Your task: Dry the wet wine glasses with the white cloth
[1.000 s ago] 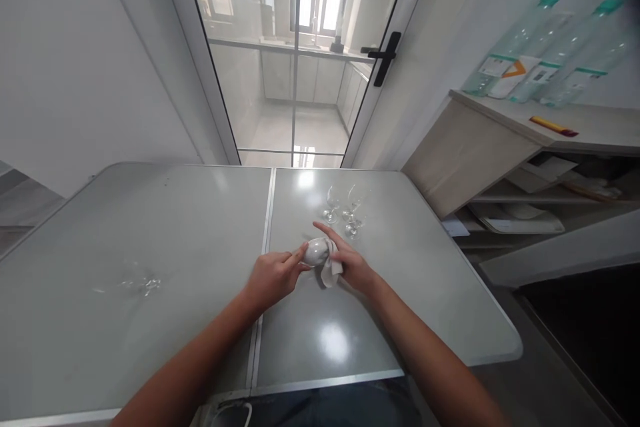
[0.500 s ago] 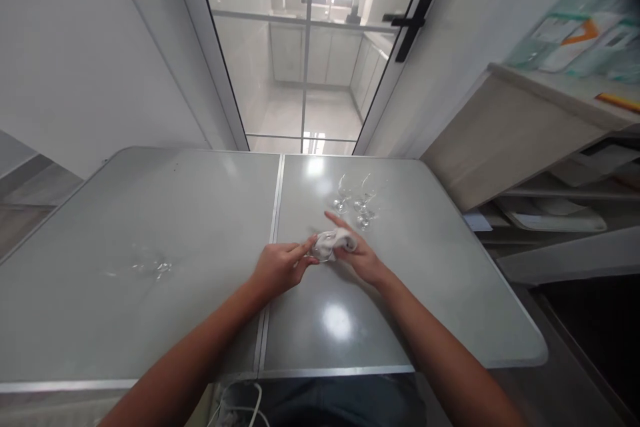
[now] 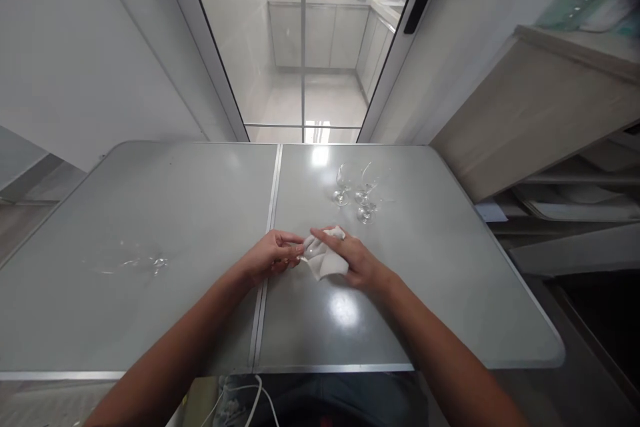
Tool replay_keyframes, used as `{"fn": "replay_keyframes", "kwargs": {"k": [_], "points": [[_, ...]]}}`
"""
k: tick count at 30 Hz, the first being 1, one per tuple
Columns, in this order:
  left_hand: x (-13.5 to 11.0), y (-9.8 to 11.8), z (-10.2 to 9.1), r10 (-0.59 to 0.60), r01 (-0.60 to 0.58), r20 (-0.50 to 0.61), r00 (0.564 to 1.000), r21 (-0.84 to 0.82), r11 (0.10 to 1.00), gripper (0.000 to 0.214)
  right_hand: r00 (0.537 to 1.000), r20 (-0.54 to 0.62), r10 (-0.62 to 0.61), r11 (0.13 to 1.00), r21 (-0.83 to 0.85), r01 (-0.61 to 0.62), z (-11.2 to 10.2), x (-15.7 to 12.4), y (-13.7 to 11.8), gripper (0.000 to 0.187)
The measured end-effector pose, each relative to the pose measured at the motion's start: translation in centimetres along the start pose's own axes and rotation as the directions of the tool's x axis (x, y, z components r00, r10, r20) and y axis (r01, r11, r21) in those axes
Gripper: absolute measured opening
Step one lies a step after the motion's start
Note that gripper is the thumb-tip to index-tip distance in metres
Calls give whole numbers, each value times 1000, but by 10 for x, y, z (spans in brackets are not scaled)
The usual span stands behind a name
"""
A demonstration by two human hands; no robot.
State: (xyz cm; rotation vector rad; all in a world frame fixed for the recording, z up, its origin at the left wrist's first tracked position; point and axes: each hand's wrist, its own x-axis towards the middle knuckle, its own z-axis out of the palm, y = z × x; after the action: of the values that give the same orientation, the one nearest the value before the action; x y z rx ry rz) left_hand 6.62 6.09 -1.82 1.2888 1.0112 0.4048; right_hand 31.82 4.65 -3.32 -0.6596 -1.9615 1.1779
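Over the right half of the table, my left hand [image 3: 275, 253] pinches a clear wine glass [image 3: 311, 248] at its left end. The glass lies sideways between my hands, and most of it is hidden by cloth and fingers. My right hand [image 3: 353, 255] is closed around a white cloth [image 3: 327, 265] that wraps the glass, with one corner hanging toward me. Beyond my right hand stand several clear stemmed glasses, among them a near glass [image 3: 366, 213] and a left one [image 3: 341, 195]. Their outlines are faint against the table.
A grey folding table [image 3: 190, 320] with a metal seam spans the view. More clear glassware [image 3: 159, 263] is on its left side. A glass door [image 3: 330, 33] faces the far edge. Wooden shelves [image 3: 525, 100] stand at right, and a white cable [image 3: 255, 400] hangs below the front edge.
The cloth, earlier bunched at the glass's right end, now spreads over it and drops toward me. My right hand's fingers have folded over the cloth. The view has tilted slightly down.
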Motion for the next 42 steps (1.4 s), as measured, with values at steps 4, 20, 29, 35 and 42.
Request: {"fn": "replay_keyframes", "kwargs": {"k": [4, 20, 29, 35, 42], "points": [[3, -16, 17, 455, -264, -251, 855, 545, 796, 47, 896, -210, 391, 869, 406, -284, 8, 3, 8, 65], [-9, 10, 20, 89, -95, -163, 983, -31, 995, 57, 959, -253, 127, 992, 55, -117, 0, -4, -5, 49], [-1, -18, 24, 652, -262, -197, 732, 802, 536, 34, 901, -281, 330, 912, 341, -227, 13, 6, 11, 68], [-4, -7, 18, 206, -181, -212, 955, 133, 975, 36, 918, -183, 352, 930, 181, -321, 2, 11, -17, 52], [-8, 1, 4, 46, -7, 137, 990, -272, 962, 59, 971, -159, 178, 973, -115, -198, 11, 0, -48, 55]]}}
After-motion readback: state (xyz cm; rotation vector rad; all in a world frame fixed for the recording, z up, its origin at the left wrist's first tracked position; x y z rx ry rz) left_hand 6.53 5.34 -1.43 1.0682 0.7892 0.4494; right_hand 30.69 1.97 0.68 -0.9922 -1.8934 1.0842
